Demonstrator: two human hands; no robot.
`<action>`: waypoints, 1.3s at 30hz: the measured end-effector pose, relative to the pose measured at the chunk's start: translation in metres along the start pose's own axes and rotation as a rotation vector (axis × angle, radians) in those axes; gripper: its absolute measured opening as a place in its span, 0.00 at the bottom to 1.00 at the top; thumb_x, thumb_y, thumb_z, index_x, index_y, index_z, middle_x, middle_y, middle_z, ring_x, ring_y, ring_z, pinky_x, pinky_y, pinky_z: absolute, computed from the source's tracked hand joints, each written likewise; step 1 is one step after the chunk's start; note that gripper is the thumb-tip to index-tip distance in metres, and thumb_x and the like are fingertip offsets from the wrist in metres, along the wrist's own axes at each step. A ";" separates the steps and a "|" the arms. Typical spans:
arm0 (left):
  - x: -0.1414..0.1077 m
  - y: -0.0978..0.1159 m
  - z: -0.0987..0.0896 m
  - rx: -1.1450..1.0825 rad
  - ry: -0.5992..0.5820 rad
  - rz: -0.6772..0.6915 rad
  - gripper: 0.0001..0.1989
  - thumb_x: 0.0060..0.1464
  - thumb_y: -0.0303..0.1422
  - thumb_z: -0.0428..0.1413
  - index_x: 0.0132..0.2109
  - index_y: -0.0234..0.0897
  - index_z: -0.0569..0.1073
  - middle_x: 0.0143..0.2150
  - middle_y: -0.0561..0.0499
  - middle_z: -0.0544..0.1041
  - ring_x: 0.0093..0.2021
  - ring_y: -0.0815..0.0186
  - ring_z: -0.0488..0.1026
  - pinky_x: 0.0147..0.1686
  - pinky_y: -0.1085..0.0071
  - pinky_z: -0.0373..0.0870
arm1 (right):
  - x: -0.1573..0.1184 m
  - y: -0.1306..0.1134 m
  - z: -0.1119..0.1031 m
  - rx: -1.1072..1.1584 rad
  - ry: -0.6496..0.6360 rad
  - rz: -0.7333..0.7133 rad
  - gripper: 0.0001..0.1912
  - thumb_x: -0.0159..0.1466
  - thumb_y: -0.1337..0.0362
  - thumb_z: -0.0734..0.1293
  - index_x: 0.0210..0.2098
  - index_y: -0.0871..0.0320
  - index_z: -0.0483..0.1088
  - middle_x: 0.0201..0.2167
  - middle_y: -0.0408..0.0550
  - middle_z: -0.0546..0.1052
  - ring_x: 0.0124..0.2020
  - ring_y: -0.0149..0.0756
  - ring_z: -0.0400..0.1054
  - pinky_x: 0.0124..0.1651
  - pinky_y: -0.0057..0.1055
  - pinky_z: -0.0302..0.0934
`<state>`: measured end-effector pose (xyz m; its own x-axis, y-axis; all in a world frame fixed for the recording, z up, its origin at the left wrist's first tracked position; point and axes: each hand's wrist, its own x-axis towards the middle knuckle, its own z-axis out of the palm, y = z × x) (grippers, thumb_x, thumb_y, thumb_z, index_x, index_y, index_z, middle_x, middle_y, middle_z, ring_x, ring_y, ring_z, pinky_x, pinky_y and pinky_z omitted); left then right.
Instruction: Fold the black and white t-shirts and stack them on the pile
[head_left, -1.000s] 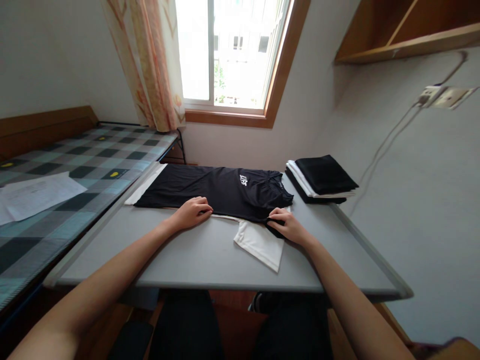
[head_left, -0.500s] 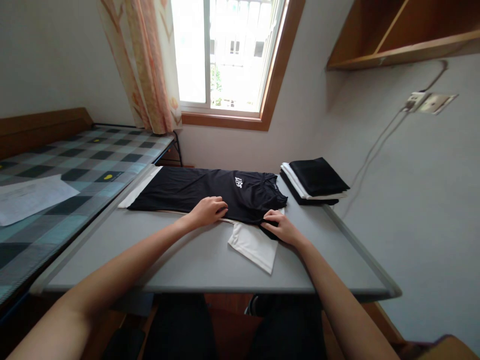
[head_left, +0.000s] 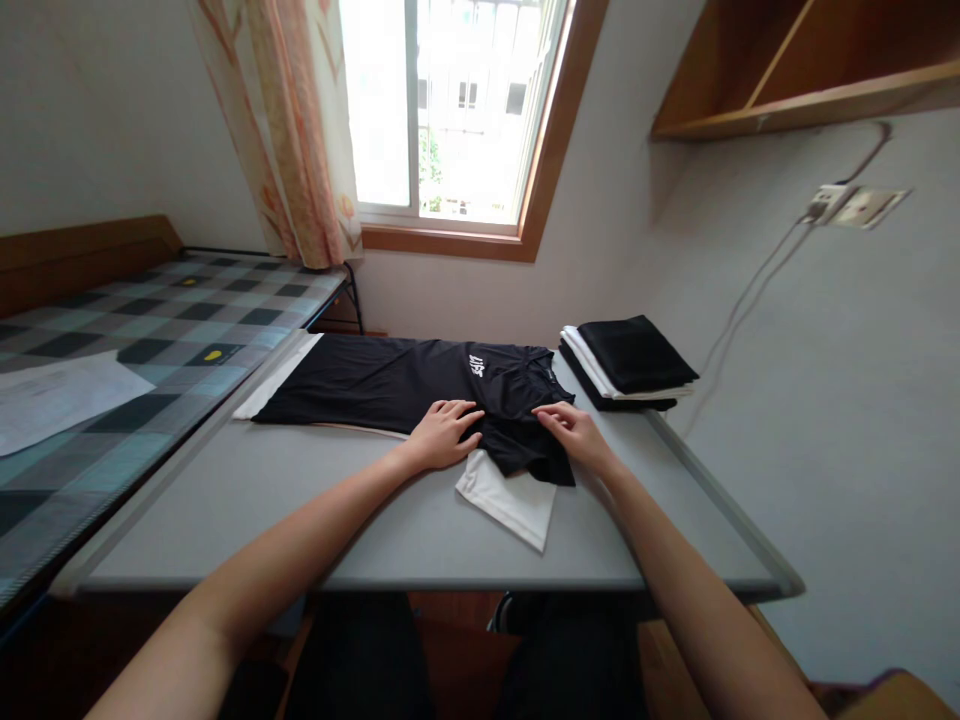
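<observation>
A black T-shirt with white lettering on the chest lies lengthwise across the table, its collar toward the right. A white T-shirt lies under it; its sleeve sticks out toward me and its hem shows at the far left. My left hand rests palm down on the black shirt's near edge, fingers spread. Beside the collar, my right hand has its thumb and fingers drawn together on the black shirt near the shoulder. The black sleeve spreads between both hands, partly over the white sleeve.
A stack of folded black and white clothes sits at the back right of the grey table. To the left is a bed with a checked mattress and paper sheets. A cable hangs along the right wall.
My left hand has slid right along the shirt and its fingers have spread. The black sleeve, bunched under my right hand before, now lies out toward me. My right hand has shifted slightly away from me.
</observation>
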<state>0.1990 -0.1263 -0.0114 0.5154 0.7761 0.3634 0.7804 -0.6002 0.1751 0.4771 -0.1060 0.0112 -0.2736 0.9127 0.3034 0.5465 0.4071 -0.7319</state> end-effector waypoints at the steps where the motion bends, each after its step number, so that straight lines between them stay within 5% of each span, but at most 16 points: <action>1: 0.000 0.000 0.000 0.001 0.002 -0.001 0.22 0.63 0.42 0.48 0.61 0.41 0.69 0.63 0.46 0.68 0.63 0.59 0.62 0.61 0.58 0.55 | 0.009 0.005 -0.005 -0.053 0.086 0.046 0.18 0.63 0.53 0.63 0.41 0.60 0.77 0.41 0.54 0.78 0.35 0.38 0.72 0.41 0.34 0.66; 5: 0.001 0.000 0.001 -0.003 0.013 -0.005 0.22 0.63 0.41 0.48 0.60 0.42 0.69 0.63 0.46 0.68 0.62 0.59 0.63 0.61 0.58 0.56 | 0.050 0.027 -0.020 -0.465 0.183 0.253 0.16 0.62 0.65 0.63 0.46 0.62 0.75 0.42 0.58 0.78 0.41 0.42 0.73 0.48 0.35 0.65; 9: 0.001 0.000 0.002 -0.002 0.016 -0.004 0.22 0.63 0.41 0.48 0.60 0.41 0.70 0.62 0.46 0.69 0.62 0.58 0.63 0.61 0.58 0.56 | 0.078 0.038 -0.020 -0.755 0.055 0.417 0.21 0.62 0.65 0.64 0.53 0.65 0.71 0.49 0.64 0.75 0.51 0.48 0.70 0.53 0.36 0.62; 13: 0.001 0.000 0.002 -0.011 0.015 -0.006 0.21 0.63 0.41 0.49 0.60 0.41 0.70 0.62 0.46 0.69 0.62 0.58 0.63 0.61 0.57 0.56 | 0.094 0.040 -0.017 -0.792 -0.022 0.523 0.22 0.58 0.68 0.67 0.52 0.66 0.72 0.46 0.65 0.77 0.49 0.49 0.72 0.47 0.34 0.64; 19: 0.000 -0.001 0.004 0.000 0.035 0.000 0.22 0.63 0.41 0.49 0.60 0.41 0.70 0.62 0.45 0.69 0.61 0.57 0.63 0.61 0.57 0.57 | 0.109 0.021 -0.018 -0.811 -0.014 0.410 0.25 0.59 0.72 0.64 0.56 0.58 0.69 0.47 0.60 0.75 0.46 0.47 0.73 0.46 0.34 0.63; 24: 0.000 -0.002 0.005 0.010 0.048 0.011 0.21 0.63 0.40 0.49 0.60 0.41 0.70 0.61 0.46 0.70 0.61 0.57 0.64 0.60 0.58 0.57 | 0.112 0.004 -0.026 -0.937 0.178 0.245 0.22 0.68 0.71 0.53 0.56 0.56 0.68 0.52 0.61 0.68 0.46 0.46 0.70 0.46 0.35 0.62; 33: 0.000 0.000 0.004 0.035 0.058 0.004 0.21 0.63 0.40 0.48 0.59 0.42 0.71 0.62 0.46 0.69 0.61 0.58 0.64 0.60 0.59 0.58 | 0.103 0.039 -0.013 -0.864 0.042 0.381 0.21 0.68 0.68 0.56 0.59 0.61 0.65 0.48 0.64 0.74 0.49 0.48 0.70 0.49 0.36 0.62; 39: 0.000 0.001 0.002 0.030 0.048 -0.003 0.20 0.62 0.39 0.49 0.59 0.43 0.71 0.62 0.47 0.69 0.61 0.58 0.64 0.60 0.59 0.58 | 0.113 0.045 -0.026 -0.725 0.089 0.378 0.26 0.61 0.74 0.59 0.58 0.57 0.64 0.50 0.57 0.74 0.49 0.43 0.70 0.50 0.33 0.61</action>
<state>0.2009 -0.1265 -0.0131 0.4958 0.7673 0.4067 0.7926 -0.5912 0.1494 0.4909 0.0164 0.0287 0.0787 0.9795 0.1854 0.9732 -0.0351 -0.2274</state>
